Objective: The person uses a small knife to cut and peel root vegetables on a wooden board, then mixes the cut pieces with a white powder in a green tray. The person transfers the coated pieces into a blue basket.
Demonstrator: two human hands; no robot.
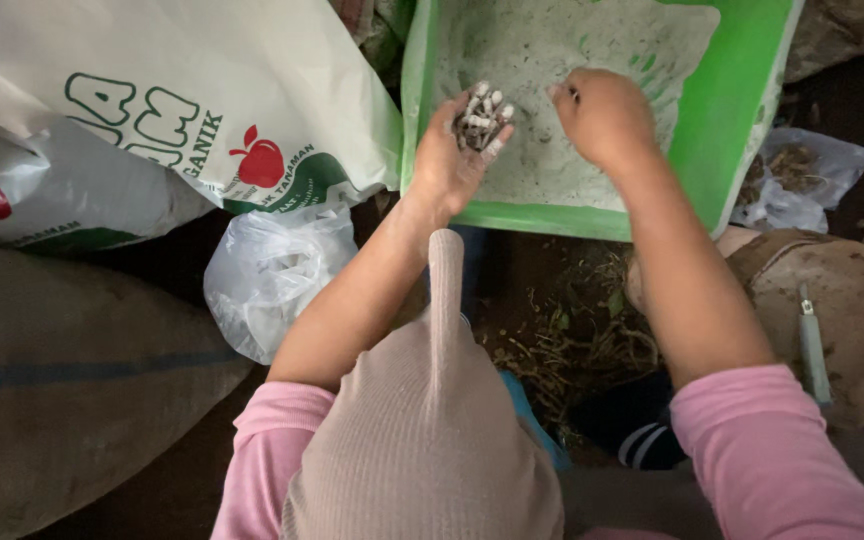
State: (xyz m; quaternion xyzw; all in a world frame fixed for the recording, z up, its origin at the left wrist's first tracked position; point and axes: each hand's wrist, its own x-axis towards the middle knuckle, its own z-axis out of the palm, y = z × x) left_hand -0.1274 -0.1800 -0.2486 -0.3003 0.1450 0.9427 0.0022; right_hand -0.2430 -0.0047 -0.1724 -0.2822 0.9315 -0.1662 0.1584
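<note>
Sacks (142, 110) of white plastic and a knotted clear bag (272, 275) crowd the left, just beside the left hand (452, 150), which is cupped palm-up around a bundle of short powder-dusted sticks (482, 120) at the near edge of the green tray (732, 110). If that loose cupping tilts or overfills, I judge some sticks could roll off onto the littered dark ground below. Rightward, the right hand (602, 115) pinches down into the tray's pale powder with fingers curled, and a hard press could tip the tray or spill powder.
</note>
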